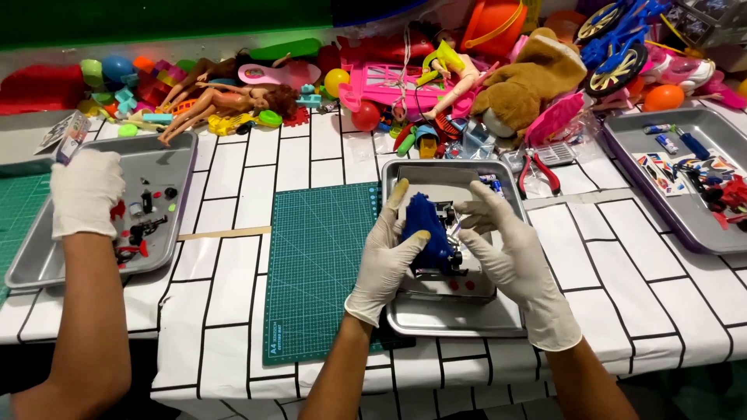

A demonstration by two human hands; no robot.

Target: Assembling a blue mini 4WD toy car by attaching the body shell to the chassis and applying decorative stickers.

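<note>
Blue toy part point(426, 231) at frame centre, above metal tray point(436, 320). Left hand point(387, 260) in white glove grips it from left side. Right hand point(510, 260), fingers spread, touches small dark mechanism point(449, 222) beside it. Green cutting mat point(315, 264) left of tray. Co-worker's gloved hand point(84, 193) over second tray point(47, 264), far left.

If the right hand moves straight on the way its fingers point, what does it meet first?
Most likely the blue toy part held by the left hand; the right hand points left-upward at it, though depth is unclear.
</note>
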